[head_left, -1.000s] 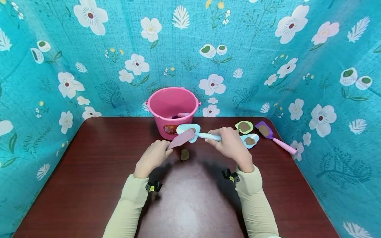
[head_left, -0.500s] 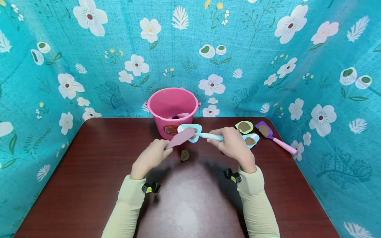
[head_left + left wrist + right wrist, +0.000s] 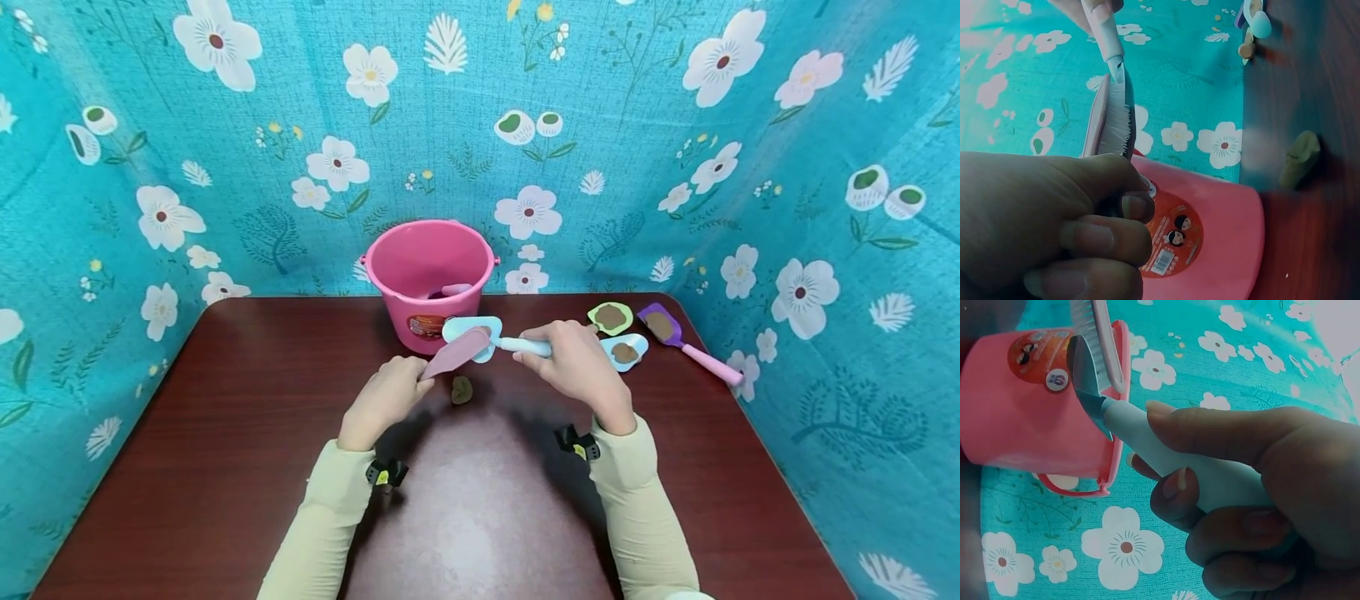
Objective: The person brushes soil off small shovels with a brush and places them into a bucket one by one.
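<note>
shovel (image 3: 517, 344): raised over counter (image 3: 277, 383), before bucket (image 3: 397, 310) | right hand (image 3: 581, 371): fingers curled round its handle | left hand (image 3: 385, 400): grips brush (image 3: 454, 353), bristles at the blade | handling: shovel probably light, stiff, smooth enough to twist; best held mid-handle, thumb on top; bristles likely yield

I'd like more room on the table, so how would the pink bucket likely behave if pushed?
The pink bucket looks like smooth moulded plastic, so it is probably stiff and fairly light. It is wider at the top than the bottom, so a high push might tip it.
</note>
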`<state>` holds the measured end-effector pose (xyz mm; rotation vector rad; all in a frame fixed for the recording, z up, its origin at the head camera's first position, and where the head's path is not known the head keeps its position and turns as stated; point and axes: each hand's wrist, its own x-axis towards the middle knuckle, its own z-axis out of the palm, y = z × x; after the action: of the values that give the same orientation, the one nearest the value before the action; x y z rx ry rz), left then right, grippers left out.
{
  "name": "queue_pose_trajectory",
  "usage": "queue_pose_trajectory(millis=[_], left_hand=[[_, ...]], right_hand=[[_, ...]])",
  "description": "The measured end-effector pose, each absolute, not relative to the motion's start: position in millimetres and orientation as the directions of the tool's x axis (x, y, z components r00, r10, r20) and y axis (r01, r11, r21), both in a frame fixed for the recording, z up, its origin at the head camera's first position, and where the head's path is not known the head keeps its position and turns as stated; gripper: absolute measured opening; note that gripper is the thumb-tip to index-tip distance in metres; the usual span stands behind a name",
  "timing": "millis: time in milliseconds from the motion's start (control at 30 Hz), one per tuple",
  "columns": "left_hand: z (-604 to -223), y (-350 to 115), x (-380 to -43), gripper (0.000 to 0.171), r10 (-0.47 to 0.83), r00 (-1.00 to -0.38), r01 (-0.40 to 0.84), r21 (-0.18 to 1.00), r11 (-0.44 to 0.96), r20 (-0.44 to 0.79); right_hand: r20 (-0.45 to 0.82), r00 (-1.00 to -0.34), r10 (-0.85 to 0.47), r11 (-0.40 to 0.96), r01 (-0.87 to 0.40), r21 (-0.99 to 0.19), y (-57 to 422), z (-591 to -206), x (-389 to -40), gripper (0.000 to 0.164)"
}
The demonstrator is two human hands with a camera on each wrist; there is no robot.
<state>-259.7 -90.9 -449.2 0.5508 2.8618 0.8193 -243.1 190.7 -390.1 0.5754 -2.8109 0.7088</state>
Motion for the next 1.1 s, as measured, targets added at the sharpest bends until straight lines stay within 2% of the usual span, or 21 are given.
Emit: queue_pose_trajectory(millis=[600, 933, 1100], left_hand=[[-442.0, -108.7, -261.9, 0.015, 0.363, -0.932, 0.309, 0.518, 0.798, -0.004], [-436.0, -123.3, -262.1, 0.013, 0.3, -0.954, 0.252, 0.528, 0.811, -0.005], [-432.2, -125.3, -261.2, 0.013, 0.35, -0.937, 0.278, 0.577, 0.768, -0.014]], right_hand=[[0.243, -0.915, -0.322, 0.798, -0.4, -0.451, 186.9, -391.6, -245.4, 0.014], [0.23, -0.921, -0.315, 0.805, -0.388, -0.45, 189.6, -391.1, -244.3, 0.018], [0.213, -0.929, -0.302, 0.802, -0.369, -0.47, 191.3, -389.8, -243.3, 0.02]])
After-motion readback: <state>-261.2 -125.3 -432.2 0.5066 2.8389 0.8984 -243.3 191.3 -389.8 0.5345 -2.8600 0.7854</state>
